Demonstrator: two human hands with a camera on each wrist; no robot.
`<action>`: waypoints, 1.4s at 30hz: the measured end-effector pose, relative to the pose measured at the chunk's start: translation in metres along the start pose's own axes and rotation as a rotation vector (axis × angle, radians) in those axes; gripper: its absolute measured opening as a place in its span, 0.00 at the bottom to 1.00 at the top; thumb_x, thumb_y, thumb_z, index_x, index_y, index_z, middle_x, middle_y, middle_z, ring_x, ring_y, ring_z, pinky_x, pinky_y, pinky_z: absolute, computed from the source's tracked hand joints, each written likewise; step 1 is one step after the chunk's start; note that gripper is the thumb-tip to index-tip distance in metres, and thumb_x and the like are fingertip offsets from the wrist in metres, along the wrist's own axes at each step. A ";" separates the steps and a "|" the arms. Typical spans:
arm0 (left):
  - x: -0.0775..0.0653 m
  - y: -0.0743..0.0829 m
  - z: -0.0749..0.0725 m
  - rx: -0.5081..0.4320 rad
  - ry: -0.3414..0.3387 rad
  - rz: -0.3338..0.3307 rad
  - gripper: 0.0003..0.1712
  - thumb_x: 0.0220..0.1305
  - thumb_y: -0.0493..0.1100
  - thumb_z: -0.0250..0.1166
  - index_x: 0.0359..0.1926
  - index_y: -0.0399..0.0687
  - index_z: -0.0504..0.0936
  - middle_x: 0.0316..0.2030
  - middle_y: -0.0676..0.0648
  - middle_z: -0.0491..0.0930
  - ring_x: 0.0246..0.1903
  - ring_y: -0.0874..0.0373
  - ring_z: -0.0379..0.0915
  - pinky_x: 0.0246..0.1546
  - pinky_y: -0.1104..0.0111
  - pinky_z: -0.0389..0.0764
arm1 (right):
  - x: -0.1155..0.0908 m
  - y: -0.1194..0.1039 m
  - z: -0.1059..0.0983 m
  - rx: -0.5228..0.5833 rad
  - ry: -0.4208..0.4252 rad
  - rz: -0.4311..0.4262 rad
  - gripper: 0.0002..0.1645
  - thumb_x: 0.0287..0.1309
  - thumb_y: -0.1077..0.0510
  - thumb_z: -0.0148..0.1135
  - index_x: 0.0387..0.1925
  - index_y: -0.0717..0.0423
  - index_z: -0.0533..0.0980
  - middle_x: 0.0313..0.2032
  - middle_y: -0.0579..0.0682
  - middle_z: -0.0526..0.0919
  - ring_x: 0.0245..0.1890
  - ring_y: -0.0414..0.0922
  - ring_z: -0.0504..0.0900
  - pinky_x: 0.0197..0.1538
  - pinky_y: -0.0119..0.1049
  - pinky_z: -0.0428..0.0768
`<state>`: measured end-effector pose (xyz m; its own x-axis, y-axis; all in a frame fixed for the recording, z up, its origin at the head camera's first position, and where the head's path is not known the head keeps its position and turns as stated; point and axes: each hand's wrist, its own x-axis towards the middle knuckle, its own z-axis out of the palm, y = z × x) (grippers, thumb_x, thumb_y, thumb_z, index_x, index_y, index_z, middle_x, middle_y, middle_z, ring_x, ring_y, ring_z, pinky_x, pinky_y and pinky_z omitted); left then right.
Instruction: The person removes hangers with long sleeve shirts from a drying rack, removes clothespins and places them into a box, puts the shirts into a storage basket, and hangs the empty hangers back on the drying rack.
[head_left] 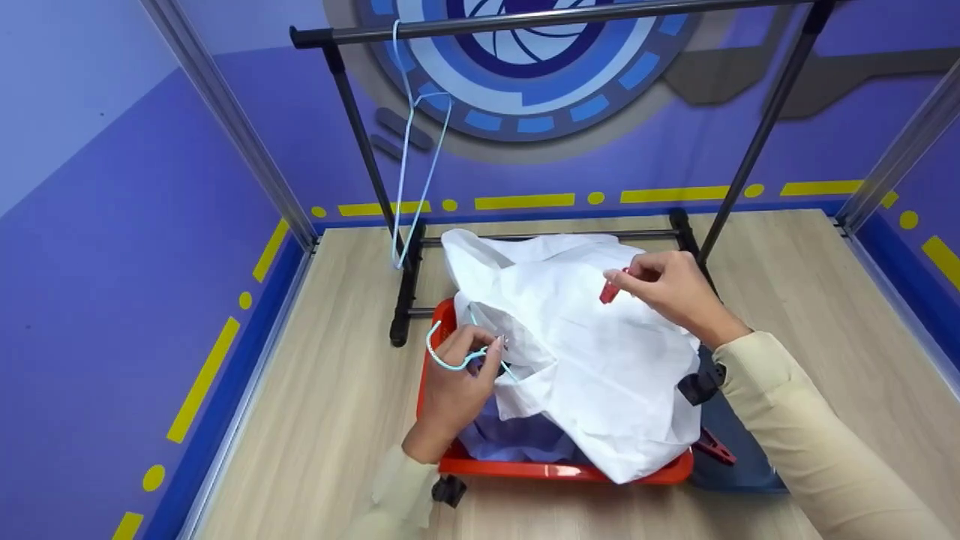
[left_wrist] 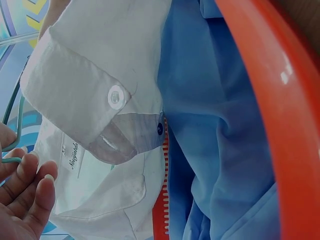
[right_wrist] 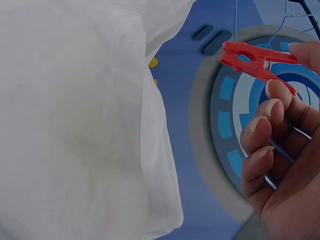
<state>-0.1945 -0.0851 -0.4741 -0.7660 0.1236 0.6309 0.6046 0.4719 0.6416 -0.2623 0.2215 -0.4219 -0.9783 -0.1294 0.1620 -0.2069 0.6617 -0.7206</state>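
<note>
My left hand [head_left: 457, 382] grips a light blue wire hanger [head_left: 448, 365] just below its hook. The hanger's shoulders run into the collar of a white shirt [head_left: 600, 352], so most of it is hidden. In the left wrist view, the shirt's buttoned collar tab [left_wrist: 75, 90] and the left fingers [left_wrist: 37, 195] show close together. Above the shirt's right side, my right hand [head_left: 671, 285] pinches a red clothespin [right_wrist: 257, 59] between thumb and fingers, away from the cloth. Beneath the shirt is a red basket [head_left: 562, 470] with blue cloth [left_wrist: 215, 115] inside.
A black clothes rack [head_left: 525, 22] stands behind the basket, with another light blue hanger [head_left: 406, 150] on its left end. A dark tray [head_left: 739, 469] at the basket's right holds another red clothespin [head_left: 716, 448]. Patterned walls [head_left: 112, 247] bound the wooden surface [head_left: 330, 360].
</note>
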 end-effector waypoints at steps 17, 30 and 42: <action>-0.002 -0.004 -0.001 0.000 0.022 0.015 0.05 0.61 0.39 0.66 0.33 0.45 0.77 0.29 0.52 0.79 0.30 0.66 0.77 0.33 0.72 0.82 | -0.013 0.017 -0.009 0.006 0.017 0.024 0.27 0.58 0.38 0.64 0.19 0.56 0.73 0.16 0.46 0.66 0.21 0.44 0.67 0.24 0.33 0.62; -0.001 -0.004 0.000 0.017 0.026 0.019 0.06 0.63 0.42 0.65 0.33 0.46 0.77 0.28 0.53 0.78 0.28 0.66 0.74 0.29 0.77 0.77 | -0.029 0.038 -0.018 -0.038 0.062 0.040 0.24 0.59 0.41 0.63 0.20 0.55 0.74 0.17 0.46 0.66 0.20 0.42 0.66 0.24 0.32 0.61; -0.001 -0.006 0.001 0.015 0.033 0.033 0.05 0.63 0.40 0.65 0.32 0.46 0.77 0.27 0.53 0.78 0.26 0.63 0.73 0.28 0.77 0.74 | -0.043 0.055 -0.026 -0.018 0.058 0.083 0.27 0.63 0.40 0.59 0.20 0.57 0.73 0.17 0.46 0.66 0.21 0.45 0.68 0.24 0.32 0.64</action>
<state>-0.1971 -0.0873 -0.4788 -0.7379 0.1109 0.6657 0.6260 0.4810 0.6138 -0.2311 0.2832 -0.4512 -0.9895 -0.0306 0.1411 -0.1239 0.6818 -0.7209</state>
